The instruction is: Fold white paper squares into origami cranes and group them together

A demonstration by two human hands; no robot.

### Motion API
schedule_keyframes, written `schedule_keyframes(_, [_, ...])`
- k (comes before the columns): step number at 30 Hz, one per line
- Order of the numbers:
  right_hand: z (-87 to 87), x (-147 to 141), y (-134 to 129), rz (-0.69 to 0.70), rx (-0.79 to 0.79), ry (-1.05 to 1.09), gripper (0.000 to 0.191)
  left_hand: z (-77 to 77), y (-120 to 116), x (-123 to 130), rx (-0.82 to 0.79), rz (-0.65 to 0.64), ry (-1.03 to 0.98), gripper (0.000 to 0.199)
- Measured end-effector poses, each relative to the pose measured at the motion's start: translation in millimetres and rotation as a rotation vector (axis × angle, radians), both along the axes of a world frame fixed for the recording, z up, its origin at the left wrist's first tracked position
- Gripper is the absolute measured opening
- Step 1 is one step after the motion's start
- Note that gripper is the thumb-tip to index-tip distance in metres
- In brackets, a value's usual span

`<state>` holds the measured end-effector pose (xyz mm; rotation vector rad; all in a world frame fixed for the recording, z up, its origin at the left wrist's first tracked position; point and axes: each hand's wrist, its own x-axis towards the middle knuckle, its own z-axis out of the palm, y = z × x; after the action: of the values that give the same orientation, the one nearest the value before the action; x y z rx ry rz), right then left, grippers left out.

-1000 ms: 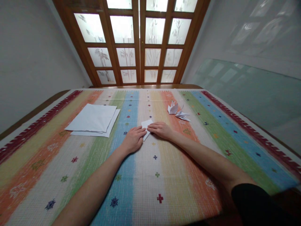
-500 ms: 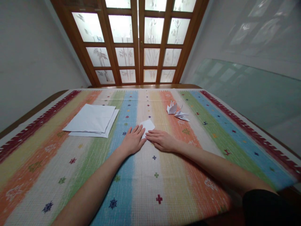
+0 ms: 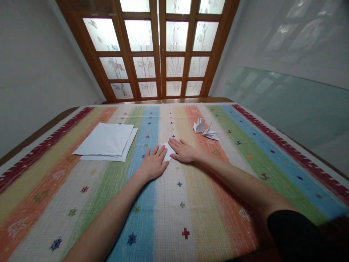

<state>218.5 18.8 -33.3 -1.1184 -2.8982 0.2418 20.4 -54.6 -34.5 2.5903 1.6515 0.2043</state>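
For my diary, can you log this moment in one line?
left hand: touching small white paper | right hand: touching same paper | nearby: sheet stack, two paper cranes

The cloth (image 3: 169, 196) has red, yellow, orange, white, green and blue stripes. The paper birds (image 3: 206, 130) are white.

- Daylight reaches me through the door panes (image 3: 177, 36) ahead, the top ones nearly burnt white.
- Around them the room is dim, the left wall (image 3: 35, 62) a flat grey.
- I see pale glare on the right wall (image 3: 313, 47) and glass (image 3: 286, 98).
- A soft shadow lies beneath my right forearm (image 3: 237, 176); my sleeve (image 3: 294, 236) loses detail in black.
- My wide view splays the doors (image 3: 161, 65) and stretches the cloth (image 3: 166, 225) toward the corners.
- Fine creases in my paper (image 3: 168, 153) blur away.
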Motion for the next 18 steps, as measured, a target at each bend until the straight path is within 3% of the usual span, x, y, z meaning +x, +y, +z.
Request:
schedule_keyframes(8, [0.6,9.4,-8.4,0.052,0.065,0.008,0.078,7.7,17.9,-12.6,-0.078,-0.059,0.016,0.076])
schedule_keyframes(13, [8.9,30.2,-17.5,0.216,0.206,-0.016,0.054,3.5,20.6,-17.4,-0.084,-0.107,0.034,0.099])
schedule_keyframes(18, [14.8,30.2,-6.5,0.37,0.395,-0.047,0.031,2.9,19.2,-18.4,-0.066,-0.114,0.02,0.1])
